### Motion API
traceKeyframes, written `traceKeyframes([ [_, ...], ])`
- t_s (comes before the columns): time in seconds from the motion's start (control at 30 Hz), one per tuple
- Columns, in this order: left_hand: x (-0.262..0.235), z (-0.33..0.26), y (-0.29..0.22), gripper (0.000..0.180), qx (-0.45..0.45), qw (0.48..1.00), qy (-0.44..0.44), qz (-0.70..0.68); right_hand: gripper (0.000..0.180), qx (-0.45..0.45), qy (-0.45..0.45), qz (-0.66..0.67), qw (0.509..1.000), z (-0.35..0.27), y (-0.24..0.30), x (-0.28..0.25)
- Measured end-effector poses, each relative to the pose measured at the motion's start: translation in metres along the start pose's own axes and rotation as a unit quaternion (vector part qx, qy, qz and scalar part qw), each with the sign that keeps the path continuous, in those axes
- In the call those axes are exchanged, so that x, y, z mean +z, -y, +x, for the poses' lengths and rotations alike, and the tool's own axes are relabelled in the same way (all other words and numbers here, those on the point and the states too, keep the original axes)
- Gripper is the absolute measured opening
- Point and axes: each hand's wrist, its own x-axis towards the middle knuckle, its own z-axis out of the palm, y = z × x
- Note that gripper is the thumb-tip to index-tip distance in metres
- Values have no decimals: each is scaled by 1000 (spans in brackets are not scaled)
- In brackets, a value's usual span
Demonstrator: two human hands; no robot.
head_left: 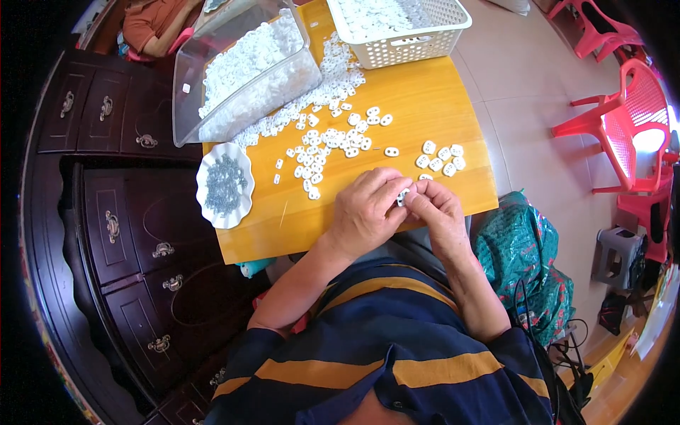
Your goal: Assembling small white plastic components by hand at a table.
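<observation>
Near the front edge of the wooden table (262,237), both hands meet around a small white plastic piece with dark spots (402,197). My left hand (365,207) pinches it from one side, its fingers closed. On the other side, the thumb and fingertips of my right hand (440,212) press on it, partly covering it. Just beyond my right hand lies a small group of squarish white pieces (444,153). Loose oval white pieces with two holes (312,159) are scattered beyond my left hand. A white scalloped dish (228,222) holds small grey bits (225,183).
At the back stand a clear bin (185,113) and a white perforated basket (397,54), both full of white pieces. Dark drawers (134,248) line the left. A green bag (524,234) and red chairs (623,134) are at right. Another person's sleeve (147,28) shows far left.
</observation>
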Motion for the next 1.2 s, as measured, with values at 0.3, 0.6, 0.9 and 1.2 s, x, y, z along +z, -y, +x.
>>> traceKeyframes([
  [0.3, -3, 0, 1, 35, -11, 999, 22, -28, 18, 28, -13, 15, 999, 0, -2, -2],
  [0.6, -4, 3, 0, 34, -20, 998, 37, -46, 20, -4, -32, -13, 999, -1, -4, -1],
  [0.9, -1, 4, 3, 31, -9, 997, 37, -63, 19, -35, -50, -18, 998, -2, -6, -1],
  [1.2, 5, 2, 8, 36, -26, 995, 17, -90, 18, -58, -69, -48, 995, 1, -6, -1],
])
